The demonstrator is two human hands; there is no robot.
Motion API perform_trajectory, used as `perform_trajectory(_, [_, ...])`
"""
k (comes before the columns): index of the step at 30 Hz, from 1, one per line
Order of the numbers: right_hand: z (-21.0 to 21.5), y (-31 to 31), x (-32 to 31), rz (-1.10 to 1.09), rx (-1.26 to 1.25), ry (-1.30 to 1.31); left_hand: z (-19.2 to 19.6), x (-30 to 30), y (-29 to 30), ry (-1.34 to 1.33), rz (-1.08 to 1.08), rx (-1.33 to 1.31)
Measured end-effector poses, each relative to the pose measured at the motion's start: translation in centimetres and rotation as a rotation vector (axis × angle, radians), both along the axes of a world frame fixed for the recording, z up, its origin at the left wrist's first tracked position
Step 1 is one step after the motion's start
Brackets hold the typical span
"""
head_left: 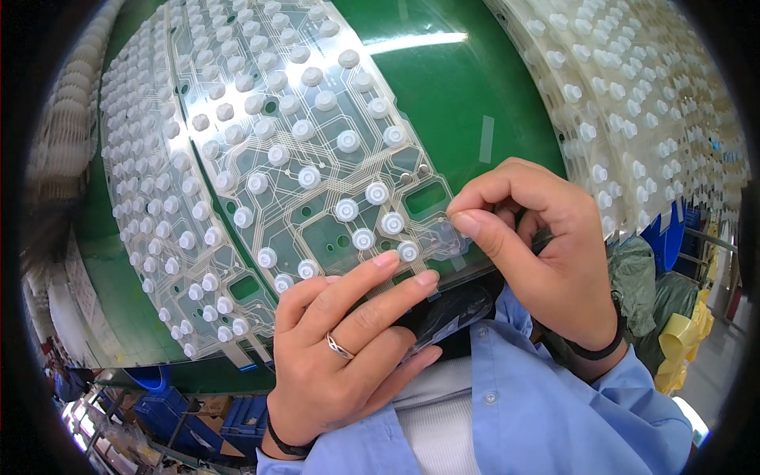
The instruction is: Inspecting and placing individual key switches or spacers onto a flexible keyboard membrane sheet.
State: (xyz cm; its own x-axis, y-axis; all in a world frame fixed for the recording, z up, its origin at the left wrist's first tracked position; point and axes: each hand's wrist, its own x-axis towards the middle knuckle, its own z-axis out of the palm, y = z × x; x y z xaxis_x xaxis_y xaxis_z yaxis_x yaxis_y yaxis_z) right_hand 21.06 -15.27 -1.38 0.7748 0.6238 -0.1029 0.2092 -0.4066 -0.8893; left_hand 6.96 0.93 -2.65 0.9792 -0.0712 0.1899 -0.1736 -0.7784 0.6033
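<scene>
A clear flexible keyboard circuit sheet (317, 210) with printed traces and many white rubber domes lies on a green work surface. My left hand (336, 340) is at its near edge, fingers stretched and apart. Its index and middle fingertips rest on the sheet beside the lowest domes. At the sheet's near right corner my right hand (538, 229) pinches thumb and index finger together. What lies between them is too small to make out. A small clear film patch (447, 237) sits on the sheet just below that pinch.
Another domed sheet (158, 214) lies to the left. Stacked domed sheets (625, 95) stand on the right, and another stack (75, 119) at the far left. A strip of clear tape (487, 139) sticks to the green surface (451, 87). Blue bins (170, 416) are below left.
</scene>
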Motion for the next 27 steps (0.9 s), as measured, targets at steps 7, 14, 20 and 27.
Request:
perform_trajectory(7, [-0.1, 0.2, -0.2, -0.017, -0.003, -0.034, -0.1, 0.1, -0.2, -0.006, -0.014, 0.077])
perform_trajectory(14, [0.1, -0.2, 0.1, 0.052, -0.004, -0.024, -0.2, 0.0, -0.3, -0.004, -0.013, 0.089])
perform_trajectory(20, [0.2, -0.7, 0.4, 0.119, -0.009, -0.030, -0.3, 0.1, -0.3, -0.005, -0.016, 0.079])
perform_trajectory(27, [-0.4, -0.7, 0.0, 0.185, -0.070, -0.359, -0.2, 0.1, -0.3, 0.004, -0.020, 0.072])
